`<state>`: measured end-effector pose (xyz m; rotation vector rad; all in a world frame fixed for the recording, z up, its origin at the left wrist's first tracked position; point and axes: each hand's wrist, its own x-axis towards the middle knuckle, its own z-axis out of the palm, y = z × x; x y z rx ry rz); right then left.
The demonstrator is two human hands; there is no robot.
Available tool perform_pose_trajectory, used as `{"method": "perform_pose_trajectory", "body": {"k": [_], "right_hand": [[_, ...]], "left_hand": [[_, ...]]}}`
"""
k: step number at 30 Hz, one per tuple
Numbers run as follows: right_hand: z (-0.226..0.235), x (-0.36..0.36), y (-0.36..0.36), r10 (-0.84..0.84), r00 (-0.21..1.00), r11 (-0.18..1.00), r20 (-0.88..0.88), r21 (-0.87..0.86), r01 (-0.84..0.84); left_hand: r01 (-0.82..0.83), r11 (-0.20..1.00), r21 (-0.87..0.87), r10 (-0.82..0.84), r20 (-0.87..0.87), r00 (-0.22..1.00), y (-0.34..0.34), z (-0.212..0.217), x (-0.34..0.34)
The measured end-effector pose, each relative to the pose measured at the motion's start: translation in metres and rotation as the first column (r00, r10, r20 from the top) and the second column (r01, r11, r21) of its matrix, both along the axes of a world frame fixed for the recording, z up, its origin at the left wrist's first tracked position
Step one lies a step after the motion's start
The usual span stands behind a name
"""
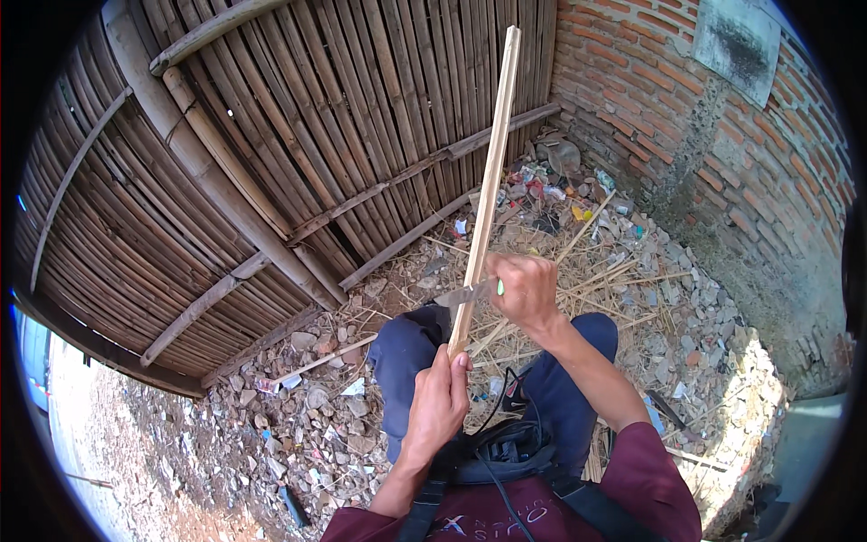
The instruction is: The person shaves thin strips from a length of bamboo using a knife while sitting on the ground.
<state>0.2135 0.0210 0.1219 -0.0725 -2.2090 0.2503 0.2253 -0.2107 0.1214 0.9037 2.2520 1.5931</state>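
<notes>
Bamboo strip (pixel 489 172) standing near upright over the knees, gripped at its lower end in closed left-hand fingers (pixel 440 384); right-hand fingers (pixel 526 287) just above, clenching a knife (pixel 462 294), blade touching the strip.

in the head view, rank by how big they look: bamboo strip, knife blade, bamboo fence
1. bamboo fence
2. bamboo strip, held by the left hand
3. knife blade, in the right hand

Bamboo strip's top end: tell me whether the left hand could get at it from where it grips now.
Probably not: the left hand grips the bamboo strip at its bottom end, and the top rises far above it.
</notes>
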Motion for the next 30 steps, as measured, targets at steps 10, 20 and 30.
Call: {"method": "perform_pose_trajectory", "body": {"k": [10,20,30], "right_hand": [[-0.01,0.0,0.005,0.036,0.999,0.998,0.005,-0.056,-0.036],[-0.009,0.0,0.105,-0.377,0.926,0.917,-0.007,-0.142,0.372],[-0.032,0.022,0.036,0.04,0.994,0.992,0.101,-0.127,-0.027]], "left_hand": [[0.021,0.995,-0.093,-0.02,0.009,1.0,0.009,0.004,-0.002],[0.085,0.982,-0.171,-0.076,0.061,0.995,0.004,-0.014,0.018],[0.077,0.988,-0.133,-0.073,0.038,0.997,0.019,-0.011,0.002]]}}
